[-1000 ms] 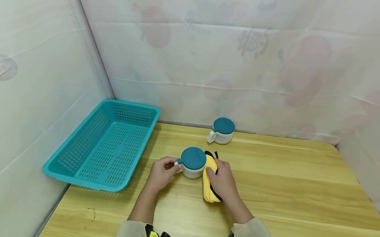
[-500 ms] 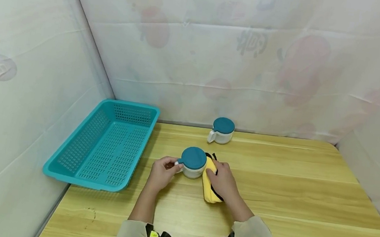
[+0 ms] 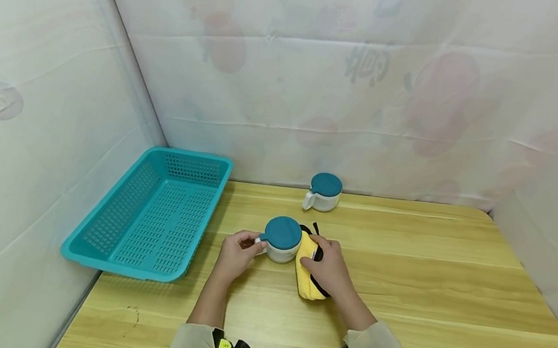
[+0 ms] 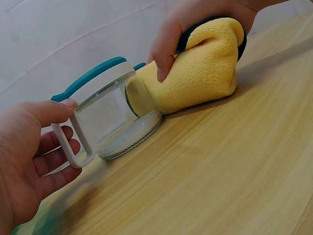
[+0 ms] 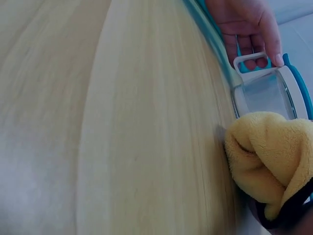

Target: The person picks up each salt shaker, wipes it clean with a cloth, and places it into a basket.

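A clear jar with a blue lid (image 3: 283, 233) stands upright on the table. My left hand (image 3: 237, 256) pinches its white handle (image 4: 73, 147) between thumb and fingers. Against the jar's right side lies a folded yellow cloth with black edging (image 3: 308, 269), gripped by my right hand (image 3: 330, 267). In the left wrist view the yellow cloth (image 4: 195, 73) touches the clear wall of the jar (image 4: 110, 115). The right wrist view shows the cloth (image 5: 269, 152) beside the jar (image 5: 266, 95), with the left hand (image 5: 249, 29) at the handle.
A second blue-lidded jar (image 3: 326, 185) stands farther back near the wall, its handle toward the left. A turquoise perforated basket (image 3: 210, 212) sits at the left of the wooden table (image 3: 428, 271). White printed cloth walls (image 3: 269, 81) rise behind and at both sides.
My right hand and the yellow cloth have shifted very slightly at the jar's side. My left hand still holds the handle, and the jar stays in place.
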{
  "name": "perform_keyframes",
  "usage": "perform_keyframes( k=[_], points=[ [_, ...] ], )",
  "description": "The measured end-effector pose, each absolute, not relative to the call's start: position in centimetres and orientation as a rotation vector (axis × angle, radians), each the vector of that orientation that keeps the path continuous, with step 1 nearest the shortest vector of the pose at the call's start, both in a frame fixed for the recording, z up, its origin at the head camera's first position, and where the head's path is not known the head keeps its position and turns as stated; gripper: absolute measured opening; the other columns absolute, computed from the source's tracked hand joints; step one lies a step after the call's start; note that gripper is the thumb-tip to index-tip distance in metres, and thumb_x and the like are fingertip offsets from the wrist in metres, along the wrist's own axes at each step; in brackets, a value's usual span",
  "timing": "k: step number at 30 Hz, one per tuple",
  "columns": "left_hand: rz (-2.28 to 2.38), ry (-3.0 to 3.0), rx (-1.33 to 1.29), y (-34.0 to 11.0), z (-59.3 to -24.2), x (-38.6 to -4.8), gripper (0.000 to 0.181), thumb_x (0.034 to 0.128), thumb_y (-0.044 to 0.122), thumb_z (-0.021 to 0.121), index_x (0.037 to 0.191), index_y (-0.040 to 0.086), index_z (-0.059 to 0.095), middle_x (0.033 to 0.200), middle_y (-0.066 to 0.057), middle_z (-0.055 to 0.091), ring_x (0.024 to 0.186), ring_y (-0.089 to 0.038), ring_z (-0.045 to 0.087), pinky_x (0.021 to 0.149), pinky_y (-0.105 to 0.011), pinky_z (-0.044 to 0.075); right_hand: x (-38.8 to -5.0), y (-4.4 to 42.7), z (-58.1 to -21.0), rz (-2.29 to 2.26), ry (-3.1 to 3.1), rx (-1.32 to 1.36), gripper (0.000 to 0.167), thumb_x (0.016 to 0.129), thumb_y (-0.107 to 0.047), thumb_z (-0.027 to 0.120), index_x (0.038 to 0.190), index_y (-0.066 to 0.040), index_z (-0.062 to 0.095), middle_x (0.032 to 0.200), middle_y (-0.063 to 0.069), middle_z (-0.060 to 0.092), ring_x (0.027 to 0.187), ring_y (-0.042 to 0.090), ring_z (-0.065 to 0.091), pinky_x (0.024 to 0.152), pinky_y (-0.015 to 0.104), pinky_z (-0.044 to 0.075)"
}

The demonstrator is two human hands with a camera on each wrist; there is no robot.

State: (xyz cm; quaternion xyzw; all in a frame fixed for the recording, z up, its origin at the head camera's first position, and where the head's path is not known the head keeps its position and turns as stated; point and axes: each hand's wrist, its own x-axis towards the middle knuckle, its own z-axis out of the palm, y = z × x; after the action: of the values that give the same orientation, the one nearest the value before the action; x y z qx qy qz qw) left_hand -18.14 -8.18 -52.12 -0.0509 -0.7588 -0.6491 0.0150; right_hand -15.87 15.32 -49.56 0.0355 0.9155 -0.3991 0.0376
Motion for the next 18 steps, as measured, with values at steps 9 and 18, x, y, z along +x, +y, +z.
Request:
perform_keyframes(
  k=[9, 18],
  points=[
    [-2.033, -2.350, -0.158, -8.13, -52.12, -18.39, 0.021, 0.0862, 0.015, 0.077, 0.103, 0.003, 0.075, 0.099, -0.013, 0.071, 0.085, -0.015, 0.064, 0.071, -0.022, 0.055, -15.25, 15.05, -48.91, -0.879, 3.094, -0.133, 0.057, 0.086, -0.015, 0.066, 0.141, -0.008, 0.054, 0.156, 0.017, 0.031, 0.133, 0.046, 0.037, 0.096, 0.058, 0.048],
    [-2.044, -2.370, -0.148, -7.85, -52.02, -18.33, 0.019, 0.0868, 0.015, 0.076, 0.103, 0.005, 0.075, 0.099, -0.010, 0.072, 0.087, -0.015, 0.064, 0.073, -0.024, 0.056, -15.03, 15.11, -49.39, -0.702, 3.206, -0.286, 0.047, 0.088, -0.017, 0.067, 0.132, -0.001, 0.061, 0.152, 0.016, 0.039, 0.136, 0.041, 0.038, 0.099, 0.054, 0.048]
  ],
)
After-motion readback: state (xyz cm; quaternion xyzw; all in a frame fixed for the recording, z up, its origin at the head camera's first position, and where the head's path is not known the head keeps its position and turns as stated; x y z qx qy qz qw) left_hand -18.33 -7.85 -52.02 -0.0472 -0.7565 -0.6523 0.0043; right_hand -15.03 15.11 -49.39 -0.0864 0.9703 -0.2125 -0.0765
